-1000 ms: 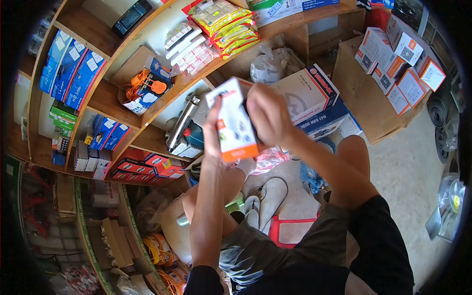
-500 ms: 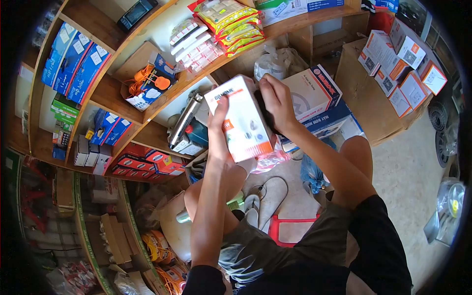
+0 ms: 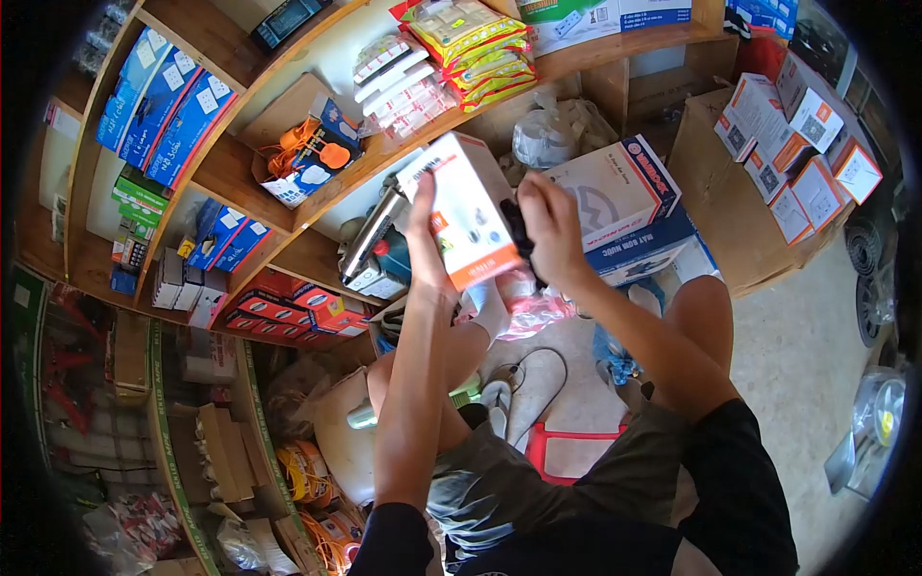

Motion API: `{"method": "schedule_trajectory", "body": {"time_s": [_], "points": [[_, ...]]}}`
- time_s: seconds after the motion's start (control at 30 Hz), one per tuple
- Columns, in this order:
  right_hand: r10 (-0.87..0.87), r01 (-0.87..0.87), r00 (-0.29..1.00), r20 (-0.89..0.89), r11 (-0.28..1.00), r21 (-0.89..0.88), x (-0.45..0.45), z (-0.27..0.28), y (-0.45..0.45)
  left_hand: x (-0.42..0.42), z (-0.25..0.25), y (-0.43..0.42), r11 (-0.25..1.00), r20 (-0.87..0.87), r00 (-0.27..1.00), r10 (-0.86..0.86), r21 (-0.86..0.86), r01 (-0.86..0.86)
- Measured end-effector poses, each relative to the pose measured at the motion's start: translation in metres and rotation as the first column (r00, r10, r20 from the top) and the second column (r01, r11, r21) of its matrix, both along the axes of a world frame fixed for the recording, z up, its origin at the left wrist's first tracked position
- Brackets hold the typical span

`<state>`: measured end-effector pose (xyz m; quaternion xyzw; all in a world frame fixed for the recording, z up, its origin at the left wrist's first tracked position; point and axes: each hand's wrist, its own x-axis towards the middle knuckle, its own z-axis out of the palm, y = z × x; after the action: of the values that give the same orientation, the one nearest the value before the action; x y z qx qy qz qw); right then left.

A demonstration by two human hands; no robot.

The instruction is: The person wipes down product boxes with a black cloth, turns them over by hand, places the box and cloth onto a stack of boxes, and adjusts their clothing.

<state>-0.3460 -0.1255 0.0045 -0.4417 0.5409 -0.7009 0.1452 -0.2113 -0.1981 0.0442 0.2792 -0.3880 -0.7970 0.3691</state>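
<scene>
My left hand [image 3: 429, 240] is wrapped around a white and orange cardboard box [image 3: 471, 211], its thumb lying across the printed front. The box is tilted and held up in front of the shelves. On its right side my right hand [image 3: 555, 228] is closed in a fist around a dark, soft-looking item [image 3: 517, 235], which lies against the side of the box. Most of that item is hidden by the fingers, so its kind cannot be made out.
Curved wooden shelves [image 3: 240, 197] with boxed goods stand ahead and left. Beyond my right hand sits a large printed carton [image 3: 615, 187]. Several white and orange boxes [image 3: 812, 197] rest on a brown carton [image 3: 706, 182] at right. Sandals [image 3: 533, 384] and a red stool [image 3: 547, 451] are below.
My right hand has slid down along the side of the box with the dark item. The box has tipped a little, and the whole view has shifted slightly.
</scene>
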Motion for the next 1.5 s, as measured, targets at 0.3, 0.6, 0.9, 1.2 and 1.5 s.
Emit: {"method": "schedule_trajectory", "body": {"time_s": [0.3, 0.6, 0.9, 1.2, 1.5], "points": [[-0.138, 0.065, 0.959, -0.247, 0.957, -0.282, -0.01, 0.011, 0.005, -0.006, 0.007, 0.019, 0.969, -0.052, 0.985, -0.167, 0.177, 0.174], [-0.049, -0.043, 0.956, -0.29, 0.952, -0.303, -0.03, 0.014, 0.003, -0.005, -0.002, 0.021, 0.954, 0.024, 0.976, -0.217, 0.218, 0.206], [0.031, -0.056, 0.972, 0.231, 0.993, 0.103, -0.083, 0.019, -0.014, -0.008, 0.003, 0.034, 0.578, 0.421, 0.906, 0.051, -0.752, 0.317], [-0.022, 0.06, 0.984, -0.177, 0.974, 0.216, -0.065, 0.001, -0.019, -0.014, -0.009, 0.06, 0.092, 0.414, 0.722, 0.555, -0.893, 0.441], [0.035, -0.022, 0.963, -0.267, 0.998, 0.051, -0.057, 0.001, -0.02, -0.012, -0.014, 0.062, 0.082, 0.415, 0.751, 0.514, -0.895, 0.438]]}}
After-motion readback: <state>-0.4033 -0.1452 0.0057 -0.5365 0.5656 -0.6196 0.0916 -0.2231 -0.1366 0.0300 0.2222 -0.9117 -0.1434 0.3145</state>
